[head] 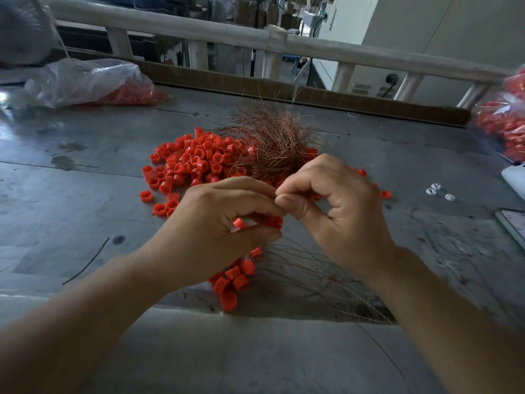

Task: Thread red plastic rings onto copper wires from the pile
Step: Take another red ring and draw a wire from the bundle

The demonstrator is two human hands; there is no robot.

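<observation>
Holding red plastic rings [274,221] in the curled left grip [221,223]; pinching a fine copper wire [276,193] between thumb and forefinger of the right grip [341,214], touching the left. Just behind on the desk [85,194]: loose ring pile [184,163] partly under tangled wire bundle [270,137].

head view, close, facing forward-down over grey table [85,172].

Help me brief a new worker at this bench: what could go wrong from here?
The wire pinched by the right hand is very thin, so it may bend or miss the ring held in the left hand. The strung rings under that hand could slide off their loose wire ends. The copper tangle lies on the ring pile, so pulling a strand may scatter rings.
</observation>
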